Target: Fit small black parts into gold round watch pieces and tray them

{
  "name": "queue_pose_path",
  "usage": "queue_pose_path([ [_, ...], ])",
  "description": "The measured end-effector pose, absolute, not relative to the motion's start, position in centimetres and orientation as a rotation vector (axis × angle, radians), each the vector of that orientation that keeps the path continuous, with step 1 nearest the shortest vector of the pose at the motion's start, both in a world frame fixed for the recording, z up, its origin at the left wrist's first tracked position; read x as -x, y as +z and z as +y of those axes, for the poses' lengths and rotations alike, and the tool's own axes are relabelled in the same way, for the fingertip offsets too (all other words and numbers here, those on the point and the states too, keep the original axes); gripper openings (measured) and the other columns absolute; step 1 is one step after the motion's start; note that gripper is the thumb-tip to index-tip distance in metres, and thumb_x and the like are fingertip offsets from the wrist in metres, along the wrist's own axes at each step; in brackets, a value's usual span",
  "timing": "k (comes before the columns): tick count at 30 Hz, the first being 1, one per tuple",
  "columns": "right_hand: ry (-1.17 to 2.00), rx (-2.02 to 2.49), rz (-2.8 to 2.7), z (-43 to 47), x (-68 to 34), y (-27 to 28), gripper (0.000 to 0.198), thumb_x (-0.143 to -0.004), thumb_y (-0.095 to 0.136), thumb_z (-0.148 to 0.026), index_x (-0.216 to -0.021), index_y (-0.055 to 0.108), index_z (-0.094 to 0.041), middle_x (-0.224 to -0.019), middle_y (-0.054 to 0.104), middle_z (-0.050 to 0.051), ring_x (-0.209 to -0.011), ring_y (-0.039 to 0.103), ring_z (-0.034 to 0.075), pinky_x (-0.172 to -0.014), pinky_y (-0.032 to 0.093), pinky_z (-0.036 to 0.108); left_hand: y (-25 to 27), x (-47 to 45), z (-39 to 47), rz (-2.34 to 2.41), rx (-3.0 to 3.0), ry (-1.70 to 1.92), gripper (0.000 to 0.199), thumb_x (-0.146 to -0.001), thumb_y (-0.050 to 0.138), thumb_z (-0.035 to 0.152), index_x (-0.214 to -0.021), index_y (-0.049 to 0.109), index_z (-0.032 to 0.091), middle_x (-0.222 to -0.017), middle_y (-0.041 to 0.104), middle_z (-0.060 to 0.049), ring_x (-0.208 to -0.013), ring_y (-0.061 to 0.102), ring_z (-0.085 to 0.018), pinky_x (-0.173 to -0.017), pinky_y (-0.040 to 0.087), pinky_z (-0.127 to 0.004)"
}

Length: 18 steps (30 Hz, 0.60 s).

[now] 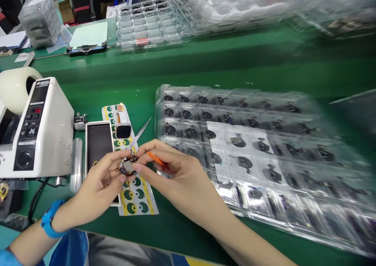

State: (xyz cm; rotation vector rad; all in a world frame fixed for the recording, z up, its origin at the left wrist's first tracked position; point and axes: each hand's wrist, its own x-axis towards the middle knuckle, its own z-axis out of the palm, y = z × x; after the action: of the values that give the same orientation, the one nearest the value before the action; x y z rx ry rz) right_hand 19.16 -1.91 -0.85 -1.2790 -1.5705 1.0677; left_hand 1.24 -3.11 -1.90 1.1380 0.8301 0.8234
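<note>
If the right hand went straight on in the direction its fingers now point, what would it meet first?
Probably the small electronic assembly held by the left hand. The right hand has its fingertips about at the edge, though exact contact is hard to judge.

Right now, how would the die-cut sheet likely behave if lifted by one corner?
The die-cut sheet would probably droop, since it looks paper-thin and full of cutouts. The dark-faced square module lying on it might slide off.

A white machine [60,121] with red numbers [37,110] sits on the green surface [132,78] at 9 o'clock. A clipboard [85,49] with pale paper [91,35] and a pile of clear boxes [39,20] are at 10 o'clock.
</note>
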Motion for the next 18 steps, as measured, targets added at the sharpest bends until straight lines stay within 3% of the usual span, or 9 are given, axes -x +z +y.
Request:
queue_pose_path([
  [3, 1.044, 1.308, -1.570, -2.0, -19.0, -0.8, 0.019, -0.083, 0.056, -0.021, -0.066, 0.063, -0.020, -0.080, 0.059, 0.002, -0.061, 0.050, 0.012, -0.051, 0.040, 0.024, -2.0, -1.3, -3.0, 0.804, -1.121, 0.843, 0.035, -0.096, 0.051, 0.013, -0.125, 0.057, 0.031, -0.124, 0.061, -0.001, -0.102, 0.061, -0.012, -0.099, 0.049, -0.026],
  [9, 0.837, 1.260, -1.565, -2.5, -18.1, -1.6, 0.018, -0.084, 0.056, -0.017, -0.067, 0.059, -0.020, -0.077, 0.059, 0.002, -0.061, 0.052, 0.012, -0.050, 0.040, 0.024, -1.9, -1.8, -3.0, 0.812, -1.090, 0.891, 0.036, -0.093, 0.051, 0.007, -0.119, 0.060, 0.030, -0.089, 0.062, 0.004, -0.064, 0.051, -0.004, -0.091, 0.051, -0.021],
  [14, 0.668, 1.235, -1.625, -2.7, -17.5, -2.3, 0.018, -0.086, 0.055, -0.012, -0.070, 0.056, -0.020, -0.079, 0.059, 0.002, -0.062, 0.054, 0.012, -0.051, 0.044, 0.023, -2.0, -2.3, -2.9, 0.891, -1.106, 0.951, 0.026, -0.089, 0.060, 0.011, -0.111, 0.063, 0.026, -0.081, 0.063, 0.004, -0.061, 0.049, -0.004, -0.071, 0.048, -0.010],
  [18, 0.392, 1.209, -1.763, -3.0, -17.3, -2.8, 0.015, -0.087, 0.053, -0.009, -0.076, 0.054, -0.020, -0.083, 0.060, 0.004, -0.070, 0.061, 0.015, -0.056, 0.048, 0.025, -2.0, -2.7, -2.6, 0.959, -1.099, 1.062, 0.014, -0.087, 0.067, 0.019, -0.100, 0.063, 0.021, -0.076, 0.067, 0.002, -0.066, 0.060, -0.007, -0.063, 0.049, -0.011],
])
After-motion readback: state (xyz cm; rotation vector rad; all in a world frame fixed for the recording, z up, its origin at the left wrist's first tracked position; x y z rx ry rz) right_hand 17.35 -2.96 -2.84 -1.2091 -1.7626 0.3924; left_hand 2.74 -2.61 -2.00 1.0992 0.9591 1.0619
